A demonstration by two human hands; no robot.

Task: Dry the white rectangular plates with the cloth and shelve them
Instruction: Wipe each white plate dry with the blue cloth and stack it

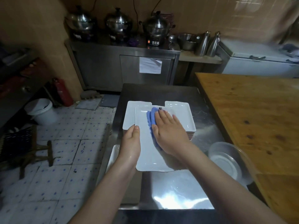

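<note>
1. Head view, looking down: a wooden table [250, 118] fills the right side, its edge running alongside a steel counter [178, 191] in the middle.
2. On the far part of the counter sits a stack of white plates [184, 113], the top ones lying side by side.
3. A white rectangular plate [145, 152] is held lengthwise above the counter, its far end over the stack and its near end towards the person.
4. The right hand [169, 135] lies flat on this plate with fingers straight, pressing down a blue cloth [151, 117] that shows past the fingertips and thumb.
5. The left hand [131, 143] grasps the plate's left edge, thumb on top and fingers curled beneath.
6. A round metal bowl [226, 160] stands at the counter's right edge, beside the wooden table.
7. Another white plate's corner [113, 154] shows under the left wrist.
</note>
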